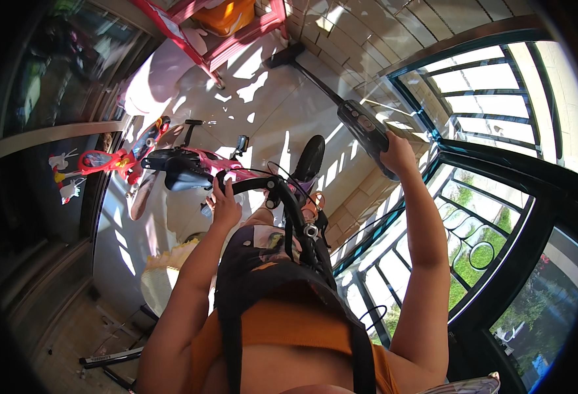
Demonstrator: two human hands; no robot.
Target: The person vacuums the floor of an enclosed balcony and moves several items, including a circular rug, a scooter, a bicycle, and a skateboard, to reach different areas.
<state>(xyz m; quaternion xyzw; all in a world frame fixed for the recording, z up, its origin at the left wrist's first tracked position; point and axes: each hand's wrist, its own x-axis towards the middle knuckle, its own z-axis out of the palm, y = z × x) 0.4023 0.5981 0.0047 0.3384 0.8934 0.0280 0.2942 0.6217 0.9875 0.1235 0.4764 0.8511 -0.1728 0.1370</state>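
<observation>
My left hand (225, 204) is on the left end of the handlebar (252, 185) of a small pink child's bicycle (234, 171), fingers around the grip. The bicycle stands close in front of me, its black saddle (186, 173) to the left and its front wheel (310, 158) to the right. In my right hand (398, 153) is a dark cordless vacuum cleaner (363, 127), held by its rear end. Its tube slants up and left to a black floor head (285, 55), which lies on the tiled floor near the wall.
A red frame (242, 40) with an orange container (227, 17) stands at the top. Left of the bicycle is a red toy scooter (121, 162) beside glass doors. A pale frilled basket or cover (160, 283) sits lower left. Dark-framed windows (486, 207) line the right.
</observation>
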